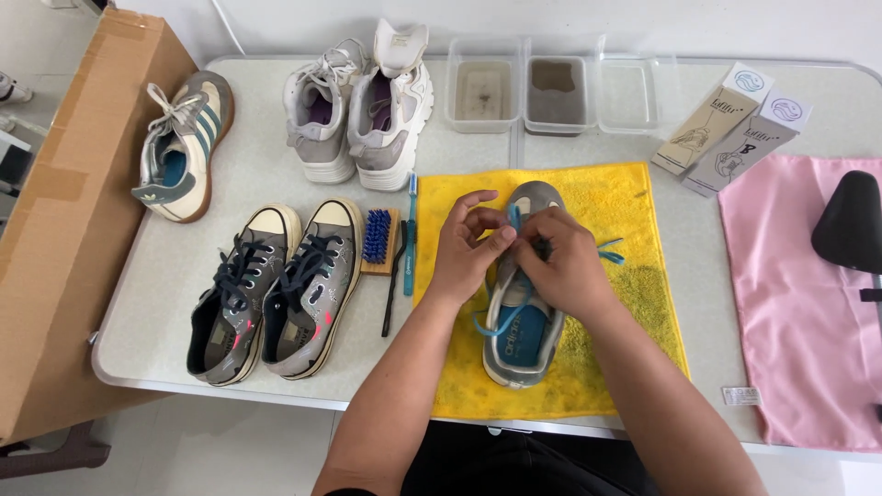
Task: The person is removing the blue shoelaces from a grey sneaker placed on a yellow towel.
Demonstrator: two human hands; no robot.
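On the yellow towel point(634, 202) spread over the tabletop point(266, 174), the grey sneaker point(522, 354) looks light and soft-sided, while the left hand point(467, 243) and right hand point(562, 262) pinch its thin, limp blue lace point(608, 251) near the eyelets, where the grip seems surest.

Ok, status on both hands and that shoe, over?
Left hand and right hand both pinching the blue lace. Grey shoe flat on the yellow towel. Brushes alongside, nothing in the way.
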